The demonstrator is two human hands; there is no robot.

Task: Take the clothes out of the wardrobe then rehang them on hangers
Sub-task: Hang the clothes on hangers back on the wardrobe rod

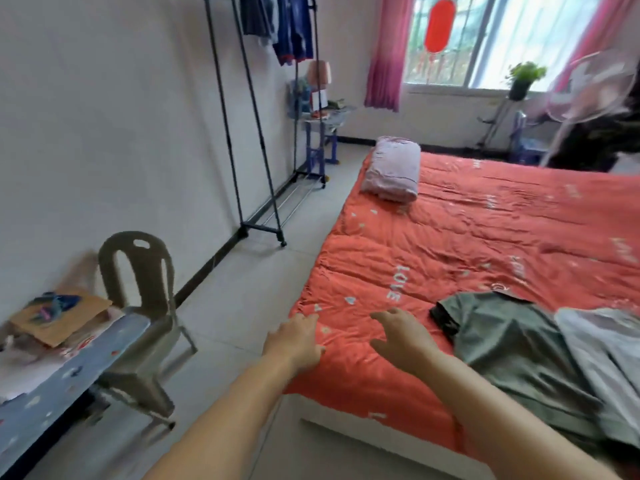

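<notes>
Both hands are out over the near corner of the bed (485, 237), and both are empty. The left hand (298, 341) is at the bed's edge with its fingers loosely bent and nothing in them. The right hand (401, 341) is just inside the edge, palm down and fingers relaxed, gripping nothing. Whether either palm touches the quilt, I can't tell.

The clothes: a green shirt (512, 351) lies flat on the bed just beside the right hand, and a pale garment (602, 348) overlaps its far side. The rack (263, 133) stands well apart from the bed against the wall, with hung clothes (277, 26) at its top.

My read is that we're between garments, some off the rack and laid out, some not. Next move looks like one of two things: go to the rack for the rest, or start rehanging. For the shirt, the right hand goes sideways and pinches the collar or shoulder. A hanger is needed too, and none shows on the bed.
</notes>
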